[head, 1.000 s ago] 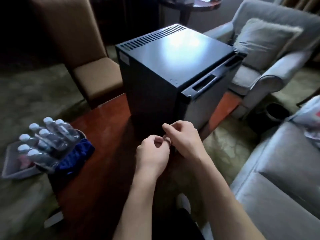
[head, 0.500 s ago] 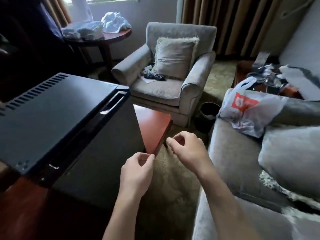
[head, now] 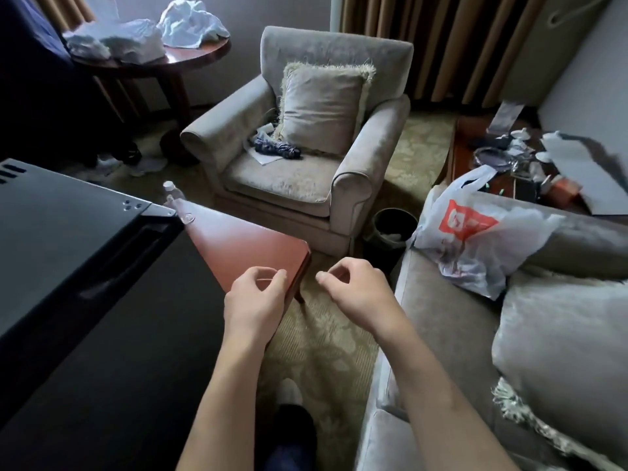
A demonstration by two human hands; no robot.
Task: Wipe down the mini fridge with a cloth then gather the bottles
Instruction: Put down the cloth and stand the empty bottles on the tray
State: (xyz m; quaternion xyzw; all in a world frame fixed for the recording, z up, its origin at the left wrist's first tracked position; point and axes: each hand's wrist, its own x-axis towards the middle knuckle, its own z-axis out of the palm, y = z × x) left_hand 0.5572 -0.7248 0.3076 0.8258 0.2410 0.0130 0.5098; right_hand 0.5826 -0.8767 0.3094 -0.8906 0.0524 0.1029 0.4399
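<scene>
No writing reads clearly; the plastic bag [head: 475, 232] on the sofa bears only a red-and-white logo. Both hands, left [head: 255, 300] and right [head: 356, 294], hover loosely curled, holding nothing, now slightly farther apart than half a second ago. The mini fridge [head: 68, 239] stands on the tabletop [head: 244, 246] at left, with a bottle [head: 175, 200] newly visible just behind its corner.

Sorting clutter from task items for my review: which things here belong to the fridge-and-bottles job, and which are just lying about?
Job: fridge; bottle beside it on the table.

Lying about: armchair, cushion, plastic bag, bin, sofa, round table with white cloths.
</scene>
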